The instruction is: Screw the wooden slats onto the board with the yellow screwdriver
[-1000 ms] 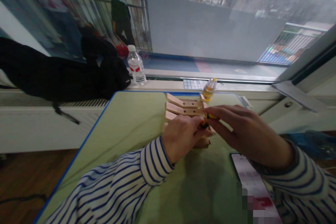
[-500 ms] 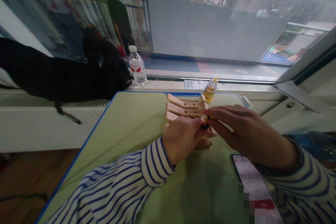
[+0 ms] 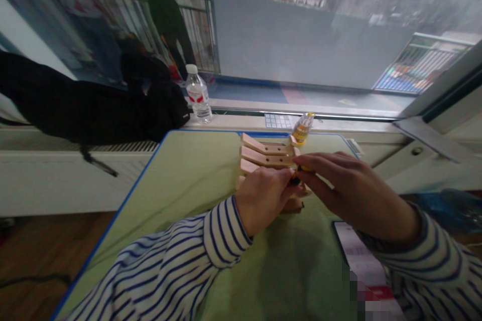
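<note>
Left hand (image 3: 261, 198) and right hand (image 3: 357, 190) grips pinch a small yellow-and-black piece (image 3: 295, 180). Bent wooden slats (image 3: 274, 160) nearby bear round holes (image 3: 267, 160).

two hands show, one left hand (image 3: 263, 200) and one right hand (image 3: 357, 190), with two striped sleeves (image 3: 176, 256). at the fingertips is at least one yellow-and-black piece (image 3: 305, 167); whether there are two cannot be told. at least four wooden slats (image 3: 254, 155) can be counted, the hands covering part of the group, and four dark holes (image 3: 267, 160) are visible, two in each of the two farthest slats. bottles number two: one white-capped bottle (image 3: 199, 98) at far left, one yellow-topped bottle (image 3: 302, 129) farther right. there is one table (image 3: 181, 175), one phone (image 3: 357, 248) at near right, one gridded sheet (image 3: 278, 121) at the far side, and two people (image 3: 167, 15) at far left, in the window.
</note>
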Available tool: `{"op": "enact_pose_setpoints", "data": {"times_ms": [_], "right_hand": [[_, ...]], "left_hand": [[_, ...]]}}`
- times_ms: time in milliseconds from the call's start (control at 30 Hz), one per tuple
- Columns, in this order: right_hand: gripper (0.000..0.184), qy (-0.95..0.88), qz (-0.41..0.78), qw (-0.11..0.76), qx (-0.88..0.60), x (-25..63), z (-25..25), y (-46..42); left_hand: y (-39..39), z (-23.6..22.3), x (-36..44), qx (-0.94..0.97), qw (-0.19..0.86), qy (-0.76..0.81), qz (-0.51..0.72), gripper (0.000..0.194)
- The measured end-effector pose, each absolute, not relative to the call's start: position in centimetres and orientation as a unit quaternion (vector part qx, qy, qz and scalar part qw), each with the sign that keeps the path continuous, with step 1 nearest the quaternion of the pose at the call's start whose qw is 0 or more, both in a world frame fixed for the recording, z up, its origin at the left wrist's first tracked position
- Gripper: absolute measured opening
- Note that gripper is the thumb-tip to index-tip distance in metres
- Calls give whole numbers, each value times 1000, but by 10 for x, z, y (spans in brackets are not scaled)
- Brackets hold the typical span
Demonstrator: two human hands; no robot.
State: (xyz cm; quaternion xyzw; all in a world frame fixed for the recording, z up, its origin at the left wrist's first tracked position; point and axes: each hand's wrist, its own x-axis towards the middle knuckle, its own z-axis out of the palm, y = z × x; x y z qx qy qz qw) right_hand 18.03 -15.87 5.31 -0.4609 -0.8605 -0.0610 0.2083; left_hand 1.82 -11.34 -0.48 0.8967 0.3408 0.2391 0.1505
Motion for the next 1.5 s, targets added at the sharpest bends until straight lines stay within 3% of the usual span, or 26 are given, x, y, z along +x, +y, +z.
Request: {"op": "enact_pose_setpoints", "data": {"times_ms": [700, 900, 1500], "right_hand": [[32, -864, -56, 191, -463, 177, 56, -159], [18, -867, -58, 172, -465, 178, 56, -159], [19, -855, -71, 199, -474, 180, 53, -160]], "left_hand": [[-113, -9, 15, 886, 129, 359, 263, 22], [-113, -8, 16, 887, 123, 359, 263, 24], [-115, -4, 18, 889, 174, 321, 275, 17]]}}
